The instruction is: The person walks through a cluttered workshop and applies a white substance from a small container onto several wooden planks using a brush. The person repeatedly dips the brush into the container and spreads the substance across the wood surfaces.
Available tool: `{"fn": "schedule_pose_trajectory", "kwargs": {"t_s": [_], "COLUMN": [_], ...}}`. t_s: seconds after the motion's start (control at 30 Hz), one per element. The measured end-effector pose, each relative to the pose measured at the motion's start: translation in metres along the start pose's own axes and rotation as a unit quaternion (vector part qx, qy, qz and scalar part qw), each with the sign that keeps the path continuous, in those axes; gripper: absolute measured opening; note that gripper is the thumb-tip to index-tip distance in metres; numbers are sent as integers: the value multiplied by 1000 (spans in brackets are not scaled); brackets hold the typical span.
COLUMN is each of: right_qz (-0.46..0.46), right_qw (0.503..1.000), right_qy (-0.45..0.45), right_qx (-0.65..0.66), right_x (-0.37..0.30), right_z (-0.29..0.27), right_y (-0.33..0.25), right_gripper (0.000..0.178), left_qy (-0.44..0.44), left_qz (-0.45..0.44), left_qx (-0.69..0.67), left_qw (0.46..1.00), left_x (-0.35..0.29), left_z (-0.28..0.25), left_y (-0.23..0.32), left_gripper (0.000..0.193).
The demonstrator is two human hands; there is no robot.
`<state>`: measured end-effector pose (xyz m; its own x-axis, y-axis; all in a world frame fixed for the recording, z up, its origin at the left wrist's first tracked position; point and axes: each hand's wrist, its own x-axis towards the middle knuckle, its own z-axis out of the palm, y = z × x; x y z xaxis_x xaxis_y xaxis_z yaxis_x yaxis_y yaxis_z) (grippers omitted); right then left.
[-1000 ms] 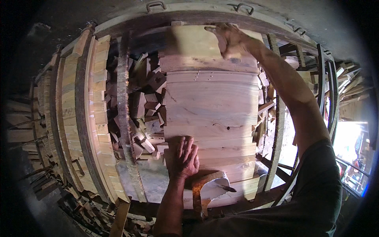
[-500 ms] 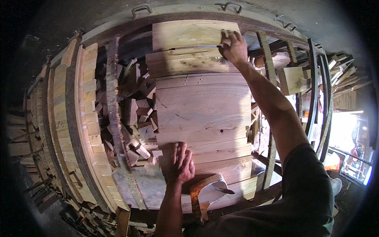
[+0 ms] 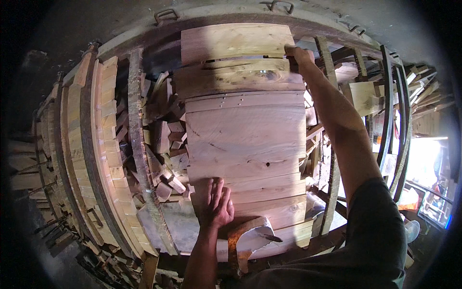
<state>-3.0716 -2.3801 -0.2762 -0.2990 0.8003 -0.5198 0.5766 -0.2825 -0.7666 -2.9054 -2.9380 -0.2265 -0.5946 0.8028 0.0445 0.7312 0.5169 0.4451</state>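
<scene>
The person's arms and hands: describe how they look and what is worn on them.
The left hand and right hand are bare, without gloves; no watch or bracelet shows on either wrist. A short, loose, dark grey sleeve covers the upper right arm, with no visible markings. The left sleeve is out of view.

far-end board (image 3: 236, 41) | pale, flat, crosswise | nearer boards (image 3: 245, 130) | pale, flat, in a row

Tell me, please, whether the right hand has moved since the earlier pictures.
Yes, the right hand has moved rightward to the right end of the top board, closer to the long bar beside it.
</scene>
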Motion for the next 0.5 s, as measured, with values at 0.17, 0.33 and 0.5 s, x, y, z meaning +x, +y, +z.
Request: {"fn": "schedule_pose_trajectory", "kwargs": {"t_s": [0.17,0.33,0.5], "right_qz": [-48,-172,-192], "right_qw": [998,972,962], "right_qy": [-2,-18,46], "right_qx": [-29,-158,-191], "right_x": [9,-16,6], "right_z": [-4,4,12], "right_y": [12,2,17], "right_gripper": [38,43,47], "left_qy": [-5,-14,-19], "left_qz": [-5,-15,-6], "left_qx": [12,25,25], "left_qw": [1000,999,999], "left_x": [3,1,-1], "left_z": [-2,-3,1], "left_y": [3,5,2], "left_gripper": [39,40,40]}}
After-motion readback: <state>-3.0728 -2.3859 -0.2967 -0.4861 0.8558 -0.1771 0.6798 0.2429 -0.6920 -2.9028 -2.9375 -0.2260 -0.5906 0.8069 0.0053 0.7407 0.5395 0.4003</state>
